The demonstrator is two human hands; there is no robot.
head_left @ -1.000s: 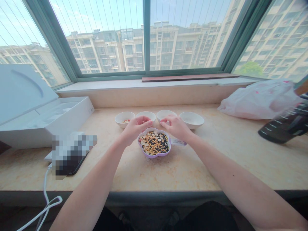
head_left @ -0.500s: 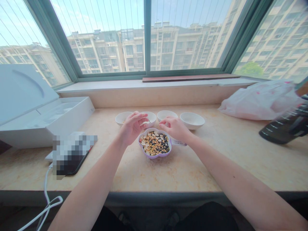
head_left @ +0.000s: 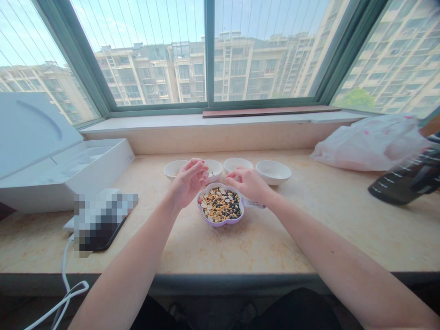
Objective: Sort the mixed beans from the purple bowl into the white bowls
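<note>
Mottled stone counter (head_left: 247, 250), daylit from beyond. Nearest, at mid-counter: purple-rimmed bowl (head_left: 227, 223) full of mixed beans (head_left: 222, 206), yellow and black, with pale flakes among them. Left hand (head_left: 190, 182) just past its left side, fingers loosely curled toward the thumb, half closed; cannot tell if gripping anything. Right hand (head_left: 248, 181) at its far right, fingers bent down, tips close together; contents likewise cannot tell. Just behind, row of four white bowls (head_left: 274, 171), leftmost partly hidden by left hand, second with a few small dark bits. Off right, dark jug (head_left: 398, 187), then plastic bag (head_left: 369, 144); off left, open white box (head_left: 99, 167). Farthest, green-framed window (head_left: 209, 59) and apartment blocks (head_left: 247, 71).
</note>
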